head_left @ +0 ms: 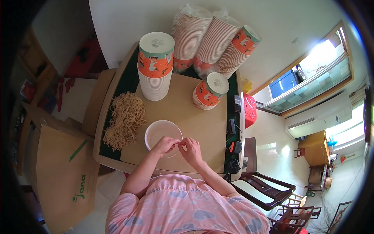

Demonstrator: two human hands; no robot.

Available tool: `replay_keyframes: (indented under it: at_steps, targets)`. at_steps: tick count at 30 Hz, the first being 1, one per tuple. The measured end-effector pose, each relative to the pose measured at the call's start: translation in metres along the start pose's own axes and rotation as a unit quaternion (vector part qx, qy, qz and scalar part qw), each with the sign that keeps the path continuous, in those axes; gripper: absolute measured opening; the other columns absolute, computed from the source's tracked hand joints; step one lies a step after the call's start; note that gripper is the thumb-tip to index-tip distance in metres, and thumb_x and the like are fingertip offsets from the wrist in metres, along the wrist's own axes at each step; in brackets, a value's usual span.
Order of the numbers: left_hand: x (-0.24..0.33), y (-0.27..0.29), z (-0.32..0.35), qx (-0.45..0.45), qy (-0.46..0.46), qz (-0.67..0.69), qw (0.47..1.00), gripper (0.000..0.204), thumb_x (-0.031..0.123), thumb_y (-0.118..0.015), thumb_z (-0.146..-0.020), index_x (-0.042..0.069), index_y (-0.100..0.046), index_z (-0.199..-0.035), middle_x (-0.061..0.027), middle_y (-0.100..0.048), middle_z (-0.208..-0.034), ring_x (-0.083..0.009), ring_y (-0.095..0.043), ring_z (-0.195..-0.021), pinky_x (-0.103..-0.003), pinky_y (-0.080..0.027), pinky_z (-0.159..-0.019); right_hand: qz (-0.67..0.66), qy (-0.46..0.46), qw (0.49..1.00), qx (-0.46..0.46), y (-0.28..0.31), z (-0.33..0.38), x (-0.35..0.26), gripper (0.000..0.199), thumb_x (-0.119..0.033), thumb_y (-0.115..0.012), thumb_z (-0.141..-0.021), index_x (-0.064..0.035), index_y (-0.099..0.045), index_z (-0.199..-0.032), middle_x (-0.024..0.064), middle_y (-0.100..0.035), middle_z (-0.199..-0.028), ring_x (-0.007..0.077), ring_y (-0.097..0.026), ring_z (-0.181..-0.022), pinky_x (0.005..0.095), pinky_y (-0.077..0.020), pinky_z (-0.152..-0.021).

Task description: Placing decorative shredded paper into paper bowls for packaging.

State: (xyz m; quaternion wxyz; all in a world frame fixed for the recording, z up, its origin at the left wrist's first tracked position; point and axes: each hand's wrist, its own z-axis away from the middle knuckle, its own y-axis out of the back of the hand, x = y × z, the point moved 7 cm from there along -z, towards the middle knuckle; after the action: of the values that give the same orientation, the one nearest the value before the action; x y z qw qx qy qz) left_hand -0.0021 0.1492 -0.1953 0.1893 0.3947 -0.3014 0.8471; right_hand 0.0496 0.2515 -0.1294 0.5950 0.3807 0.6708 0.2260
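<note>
Both our hands meet over the near rim of a white bowl point(163, 133). Our left hand point(165, 144) is curled, its fingers drawn together at the tips, and it lies over the bowl's near edge; whether it touches the rim we cannot tell. Our right hand point(191, 150) sits just beside it, fingers likewise bunched, its fingertips touching those of the left. Something small seems to be pinched between the two, but it is too small for us to make out.

The bowl stands upright on the tabletop point(202, 124), mouth up, directly in front of us, and looks white inside. Most of it lies beyond our left hand; our right hand is off its right edge, over the bare tabletop.

Just left of the bowl lies a heap of dry noodles point(124, 119), near it but apart. Farther back on the left stands a tall stack of cups point(156, 66), orange-patterned on top. A short stack point(210, 91) lies tilted to the right of centre. Along the far edge, bagged sleeves point(212, 41) of cups lean against the wall. A cardboard box point(62, 171) stands on the floor to our left.
</note>
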Motion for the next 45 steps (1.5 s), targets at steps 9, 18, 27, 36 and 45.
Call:
replay_keyframes:
  at_steps: [9, 18, 27, 36, 45]
  targets:
    - [-0.006, 0.001, 0.001, -0.013, 0.028, 0.033, 0.999, 0.025, 0.025, -0.052, -0.089, 0.005, -0.064, -0.082, 0.0081, -0.034, -0.052, -0.0035, -0.027, -0.041, -0.021, -0.018, -0.037, -0.023, 0.038, 0.999, 0.017, 0.006, 0.000, -0.006, 0.012, -0.008, -0.064, -0.074, -0.0090, -0.057, -0.083, 0.0044, -0.057, -0.078, 0.0180, -0.056, -0.065, 0.0319, -0.0403, -0.065]
    - [0.002, -0.007, 0.005, -0.028, 0.023, 0.036, 0.999, 0.032, 0.030, -0.047, -0.091, 0.011, -0.051, -0.065, 0.0055, -0.034, -0.052, -0.0050, -0.027, -0.040, -0.022, -0.017, -0.037, 0.001, 0.066, 0.998, 0.023, 0.011, -0.002, -0.015, 0.014, -0.012, -0.065, -0.073, -0.0119, -0.063, -0.087, 0.0036, -0.058, -0.082, 0.0211, -0.055, -0.082, 0.0353, -0.0389, -0.071]
    - [-0.007, -0.002, 0.001, -0.018, 0.044, 0.051, 0.998, 0.031, 0.033, -0.047, -0.090, 0.010, -0.052, -0.069, 0.0064, -0.032, -0.050, -0.0051, -0.025, -0.038, -0.022, -0.017, -0.035, -0.095, 0.033, 0.993, 0.065, 0.014, -0.005, 0.000, 0.010, -0.008, -0.068, -0.071, -0.0083, -0.065, -0.080, 0.0059, -0.061, -0.081, 0.0228, -0.057, -0.073, 0.0336, -0.0419, -0.065]
    - [-0.038, 0.010, -0.018, -0.038, 0.145, 0.140, 0.979, 0.019, 0.024, -0.056, -0.087, 0.007, -0.060, -0.079, 0.0081, -0.034, -0.051, -0.0023, -0.025, -0.037, -0.019, -0.018, -0.034, -0.018, 0.116, 0.992, 0.045, 0.005, 0.006, -0.019, 0.011, -0.008, -0.070, -0.069, -0.0096, -0.064, -0.078, 0.0051, -0.058, -0.082, 0.0235, -0.054, -0.077, 0.0354, -0.0408, -0.069]
    - [-0.035, 0.003, -0.021, -0.064, 0.139, 0.195, 0.969, 0.012, 0.018, -0.059, -0.084, 0.007, -0.063, -0.085, 0.0089, -0.039, -0.053, -0.0007, -0.030, -0.041, -0.016, -0.020, -0.036, -0.024, 0.089, 0.992, 0.090, -0.001, 0.015, -0.004, 0.009, -0.010, -0.069, -0.071, -0.0079, -0.062, -0.077, 0.0058, -0.056, -0.082, 0.0212, -0.052, -0.077, 0.0330, -0.0401, -0.068]
